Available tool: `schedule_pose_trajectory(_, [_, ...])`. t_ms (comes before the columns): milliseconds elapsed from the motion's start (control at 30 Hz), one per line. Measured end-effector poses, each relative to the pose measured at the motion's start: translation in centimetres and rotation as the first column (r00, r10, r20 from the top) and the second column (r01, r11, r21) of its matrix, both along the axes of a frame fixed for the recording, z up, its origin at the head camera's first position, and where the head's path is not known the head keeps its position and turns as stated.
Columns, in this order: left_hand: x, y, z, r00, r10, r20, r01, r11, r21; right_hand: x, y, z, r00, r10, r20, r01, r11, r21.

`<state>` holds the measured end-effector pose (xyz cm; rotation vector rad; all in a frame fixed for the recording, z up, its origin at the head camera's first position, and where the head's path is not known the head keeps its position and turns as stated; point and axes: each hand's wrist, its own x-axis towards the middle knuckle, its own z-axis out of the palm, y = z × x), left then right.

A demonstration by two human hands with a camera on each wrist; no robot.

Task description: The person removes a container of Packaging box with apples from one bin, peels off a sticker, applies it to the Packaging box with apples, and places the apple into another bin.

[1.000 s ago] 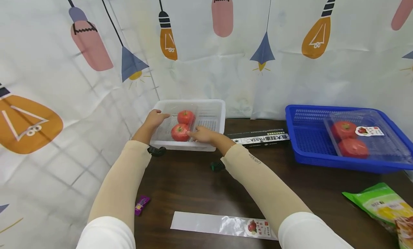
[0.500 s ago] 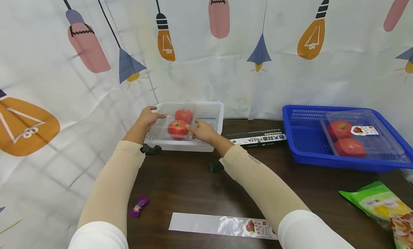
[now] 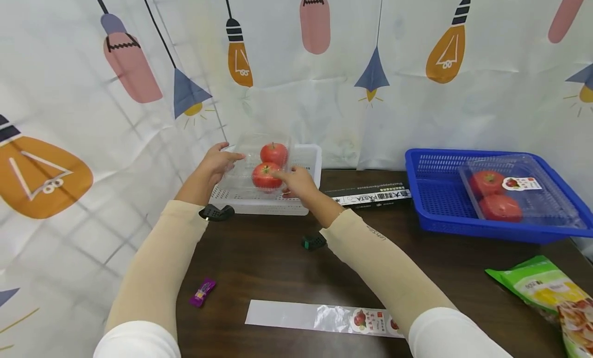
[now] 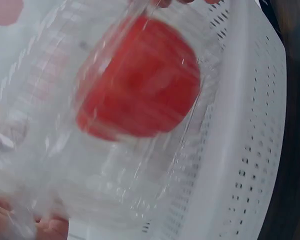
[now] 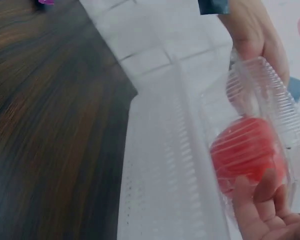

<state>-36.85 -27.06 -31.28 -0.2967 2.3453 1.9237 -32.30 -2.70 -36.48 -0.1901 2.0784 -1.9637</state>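
Note:
A clear plastic clamshell box [image 3: 247, 167] with two red apples, one nearer [image 3: 266, 176] and one farther [image 3: 274, 153], is raised over a white slotted basket [image 3: 282, 208]. At its left end my left hand [image 3: 215, 165] grips the box, thumb pointing inward over the top. My right hand [image 3: 298, 183] grips the right end, thumb on top near the closer apple; in the right wrist view its curled fingers [image 5: 262, 205] lie along the box's side. Blurred plastic and an apple [image 4: 145, 80] fill the left wrist view.
A black pasta box [image 3: 375, 195] lies right of the white basket. Farther right, a blue basket [image 3: 445, 226] holds another clear box of apples [image 3: 500, 207]. Nearer are a purple wrapped sweet [image 3: 202, 292], a strip of apple stickers [image 3: 319, 318] and a green food bag [image 3: 551, 296].
Both hands have lifted the clear box of apples up out of the white basket, its far edge now above the basket's back rim. The blue basket and table items stay put.

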Motion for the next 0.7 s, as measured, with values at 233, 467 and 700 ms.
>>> schedule_pose_trajectory(233, [0.2, 0.3, 0.9, 0.996, -0.068, 0.056, 0.055, 0.976, 0.211, 0.5, 3.0, 0.7, 1.0, 0.021, 0.0, -0.021, 0.994, -0.109])
schedule_pose_trajectory(467, [0.4, 0.5, 1.0, 0.995, -0.079, 0.059, 0.056, 0.943, 0.327, 1.8, 5.7, 1.3, 0.998, 0.062, -0.011, -0.063, 0.991, -0.115])
schedule_pose_trajectory(700, [0.3, 1.2, 1.0, 0.994, -0.081, 0.075, 0.045, 0.918, 0.393, 3.7, 7.8, 1.0, 0.995, 0.093, -0.019, -0.095, 0.982, -0.166])
